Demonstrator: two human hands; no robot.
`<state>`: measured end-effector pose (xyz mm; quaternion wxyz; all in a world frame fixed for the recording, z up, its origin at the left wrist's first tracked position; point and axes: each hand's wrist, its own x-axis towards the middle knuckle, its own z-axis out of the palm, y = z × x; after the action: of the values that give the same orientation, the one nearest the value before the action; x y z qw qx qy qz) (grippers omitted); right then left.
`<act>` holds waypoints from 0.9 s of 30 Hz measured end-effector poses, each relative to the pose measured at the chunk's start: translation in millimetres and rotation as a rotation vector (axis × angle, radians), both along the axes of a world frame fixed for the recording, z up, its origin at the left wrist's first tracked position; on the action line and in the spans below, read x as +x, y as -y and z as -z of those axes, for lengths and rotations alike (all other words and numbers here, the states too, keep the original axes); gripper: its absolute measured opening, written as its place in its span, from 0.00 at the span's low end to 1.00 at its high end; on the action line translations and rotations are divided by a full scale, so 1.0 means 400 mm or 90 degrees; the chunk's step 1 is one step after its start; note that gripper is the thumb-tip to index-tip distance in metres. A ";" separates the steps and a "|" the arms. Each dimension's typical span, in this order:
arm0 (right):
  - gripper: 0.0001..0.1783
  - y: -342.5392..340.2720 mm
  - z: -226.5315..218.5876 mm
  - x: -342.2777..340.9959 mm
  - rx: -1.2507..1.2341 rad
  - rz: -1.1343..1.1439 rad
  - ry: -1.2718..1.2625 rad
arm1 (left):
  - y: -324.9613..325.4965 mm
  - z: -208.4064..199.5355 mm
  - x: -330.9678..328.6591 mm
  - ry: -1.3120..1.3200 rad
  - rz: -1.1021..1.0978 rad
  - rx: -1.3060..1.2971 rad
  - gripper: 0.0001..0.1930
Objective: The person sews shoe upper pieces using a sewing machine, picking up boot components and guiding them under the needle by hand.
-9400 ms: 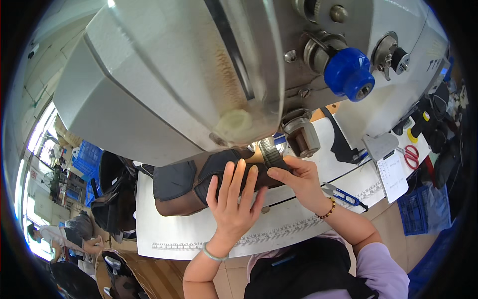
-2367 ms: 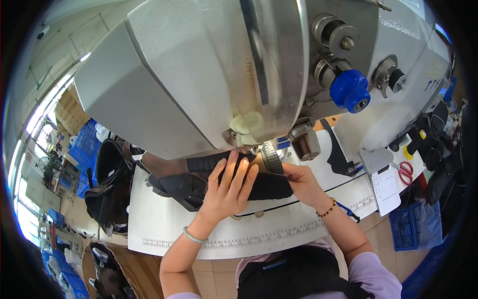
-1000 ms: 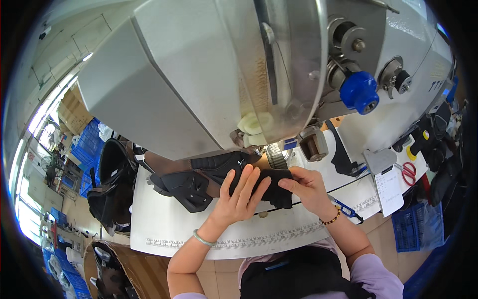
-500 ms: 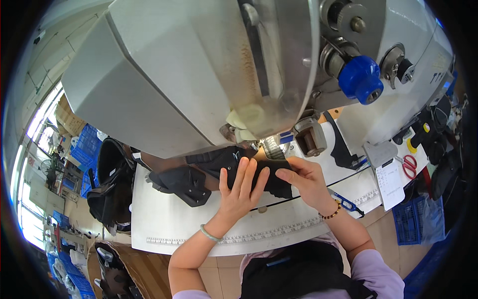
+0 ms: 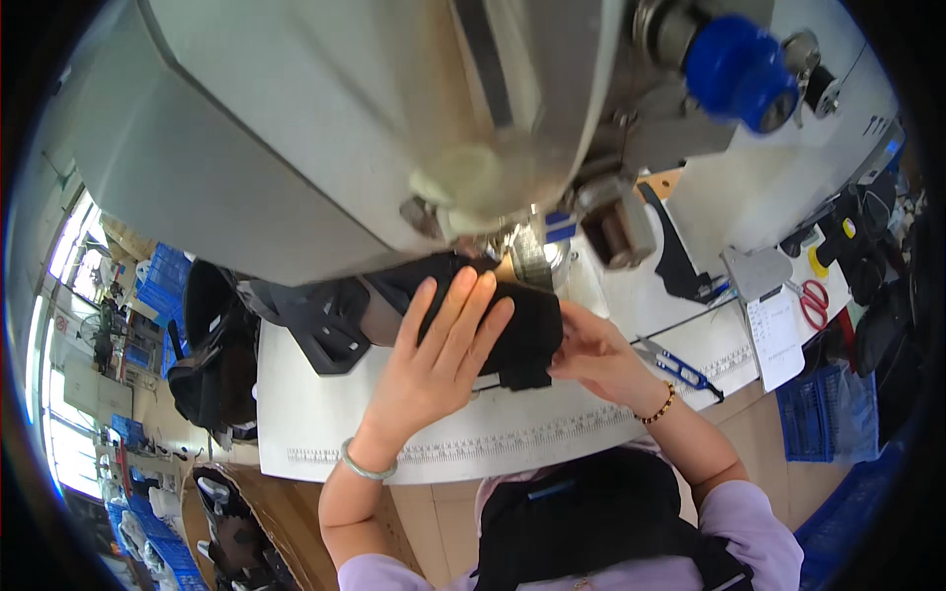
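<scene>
Black fabric work [image 5: 527, 330], with sheer and stiff dark parts trailing left, lies on the white table below the grey sewing machine head [image 5: 296, 148]. My left hand [image 5: 439, 340] rests flat on it, fingers stretched out and slightly apart. At the work's right edge my right hand [image 5: 596, 357] is closed, its thumb and fingers pinching the fabric; some fingertips are hidden. The needle area [image 5: 512, 241] is just beyond the work, partly covered by a clear guard. Blue-handled thread snips [image 5: 680, 369] lie right of my right hand.
A printed ruler [image 5: 473, 448] runs along the front edge of the table. To the right are red scissors [image 5: 814, 303], a paper sheet [image 5: 774, 345] and a black cut strip [image 5: 675, 256]. Black pieces [image 5: 212, 364] hang at the left, above a cardboard box [image 5: 296, 517].
The black work has swung and slid, its right part now lower and turned. My left hand has moved left and up; my right hand has shifted slightly down along its edge. The view has tilted.
</scene>
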<state>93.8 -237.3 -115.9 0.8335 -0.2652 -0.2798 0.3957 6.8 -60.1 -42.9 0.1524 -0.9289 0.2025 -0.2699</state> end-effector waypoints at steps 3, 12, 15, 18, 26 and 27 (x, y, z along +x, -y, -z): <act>0.26 -0.009 0.006 -0.023 -0.108 0.065 0.096 | 0.005 -0.034 -0.023 -0.061 -0.012 -0.027 0.28; 0.22 0.009 -0.001 -0.030 -0.194 0.146 0.180 | -0.018 -0.019 -0.018 -0.065 0.044 -0.099 0.34; 0.21 0.019 -0.012 -0.013 -0.176 0.104 0.165 | -0.025 -0.007 -0.010 -0.078 0.055 -0.106 0.36; 0.21 0.020 -0.020 0.007 -0.175 0.075 0.196 | -0.030 0.004 -0.009 -0.095 0.059 -0.137 0.36; 0.17 0.018 -0.044 0.046 -0.165 0.072 0.147 | -0.043 0.028 0.000 -0.089 0.080 -0.195 0.35; 0.14 0.016 -0.047 0.045 -0.184 0.086 0.159 | -0.044 0.028 0.001 -0.087 0.078 -0.186 0.33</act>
<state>112.0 -243.7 -97.1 0.7700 -0.4475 -0.3030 0.3393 7.2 -42.4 -54.0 -0.0151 -0.9433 0.2273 -0.2416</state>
